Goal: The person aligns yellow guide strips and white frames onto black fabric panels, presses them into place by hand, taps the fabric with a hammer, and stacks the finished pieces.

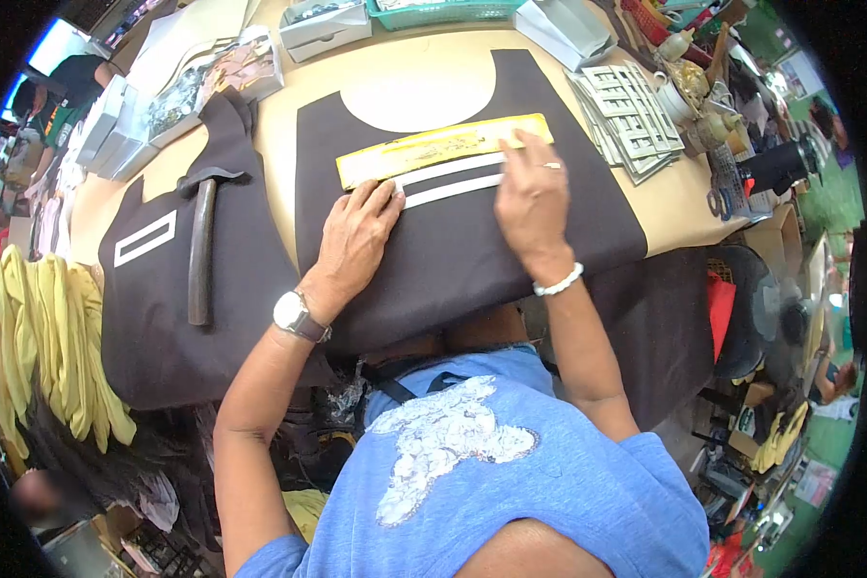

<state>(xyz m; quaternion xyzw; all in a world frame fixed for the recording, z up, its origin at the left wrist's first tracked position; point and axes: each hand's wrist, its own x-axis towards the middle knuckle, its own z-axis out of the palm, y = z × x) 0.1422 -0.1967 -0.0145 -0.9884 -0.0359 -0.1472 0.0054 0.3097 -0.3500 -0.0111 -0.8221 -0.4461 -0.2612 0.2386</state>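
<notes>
- Your left hand (361,231) lies palm-down, fingers loosely bent, over the left end of the white rectangular outline (453,191); no grasp seen.
- Your right hand (533,202) is half-curled at the yellow strip (433,146)'s right end; cannot tell whether it pinches.
- Yellow strip lies on the dark fabric panel (462,255), just far of the outline.
- Judged: strip light, fairly stiff, best held by its ends; fabric soft.

Hands (533,197) at yellow strip (424,152), dark fabric (443,252) beneath

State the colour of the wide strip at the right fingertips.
The wide strip is yellow, with darker marks; head view.
</notes>
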